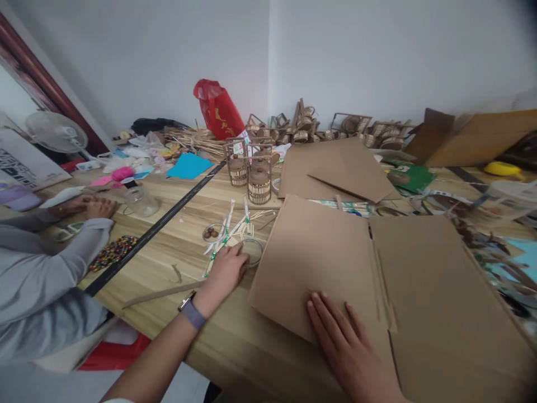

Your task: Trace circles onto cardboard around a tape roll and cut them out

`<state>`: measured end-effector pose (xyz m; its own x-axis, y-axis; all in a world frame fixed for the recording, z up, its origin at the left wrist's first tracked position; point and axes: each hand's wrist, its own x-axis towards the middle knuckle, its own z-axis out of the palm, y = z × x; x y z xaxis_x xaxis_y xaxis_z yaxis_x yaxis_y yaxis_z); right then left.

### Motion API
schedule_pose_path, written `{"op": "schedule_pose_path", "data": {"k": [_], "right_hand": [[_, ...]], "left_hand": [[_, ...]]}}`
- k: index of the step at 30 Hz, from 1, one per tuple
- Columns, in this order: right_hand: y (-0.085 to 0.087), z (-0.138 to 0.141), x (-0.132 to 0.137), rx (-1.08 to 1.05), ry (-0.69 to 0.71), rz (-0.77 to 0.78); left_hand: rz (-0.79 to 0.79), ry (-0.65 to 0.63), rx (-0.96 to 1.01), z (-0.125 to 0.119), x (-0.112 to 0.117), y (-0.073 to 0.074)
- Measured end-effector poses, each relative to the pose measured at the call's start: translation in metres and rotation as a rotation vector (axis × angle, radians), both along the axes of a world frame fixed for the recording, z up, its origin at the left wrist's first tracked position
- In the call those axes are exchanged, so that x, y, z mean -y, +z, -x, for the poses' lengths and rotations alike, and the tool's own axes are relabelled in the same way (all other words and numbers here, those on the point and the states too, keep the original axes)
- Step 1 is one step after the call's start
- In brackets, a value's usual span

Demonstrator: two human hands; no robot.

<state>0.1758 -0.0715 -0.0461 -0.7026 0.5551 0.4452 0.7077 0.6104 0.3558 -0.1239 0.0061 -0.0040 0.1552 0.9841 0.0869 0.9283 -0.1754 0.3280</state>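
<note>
My right hand [342, 341] lies flat with outstretched fingers on a large sheet of brown cardboard [310, 252]. On the table to the left, my left hand [226, 271] rests with loosely bent fingers beside a round metal ring [252, 252]; its fingertips are partly hidden, and nothing shows in its grasp. Just beyond it are short pale sticks [247, 228] and white-and-green paper strips [229, 215]. A small round dish [213, 232] holds several brown beads. Farther back stand small bamboo lantern-like baskets [259, 184] with brown frames.
More cardboard [331, 162] lies behind, and an open cardboard box [478, 137] stands back right. Several similar baskets [302, 131] line the wall by a red bag [220, 109]. At left, a co-worker's hands [98, 207] are near a clear jar [140, 201] and colourful beads [114, 252].
</note>
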Motion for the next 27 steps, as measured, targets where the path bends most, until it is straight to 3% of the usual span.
{"op": "schedule_pose_path", "data": {"k": [3, 6, 9, 12, 18, 21, 27], "right_hand": [[0.001, 0.0, -0.004, -0.031, 0.062, -0.02], [0.005, -0.004, -0.009, -0.067, 0.141, 0.012], [0.006, -0.009, -0.009, -0.082, 0.175, 0.065], [0.001, -0.011, -0.006, -0.099, 0.167, 0.089], [-0.012, -0.013, -0.005, -0.128, 0.166, 0.128], [-0.018, -0.016, -0.005, -0.131, 0.174, 0.157], [-0.023, -0.019, -0.002, -0.126, 0.168, 0.246]], "left_hand": [[-0.054, 0.008, -0.041, 0.006, 0.001, 0.008], [-0.101, 0.007, -0.052, 0.009, 0.019, 0.022], [-0.071, -0.132, -0.039, -0.001, 0.047, 0.026], [0.029, -0.301, -0.019, -0.016, 0.072, 0.014], [0.059, -0.271, 0.054, -0.023, 0.087, -0.018], [0.059, -0.256, 0.073, -0.02, 0.088, -0.021], [0.122, -0.242, 0.077, -0.021, 0.088, -0.013]]}}
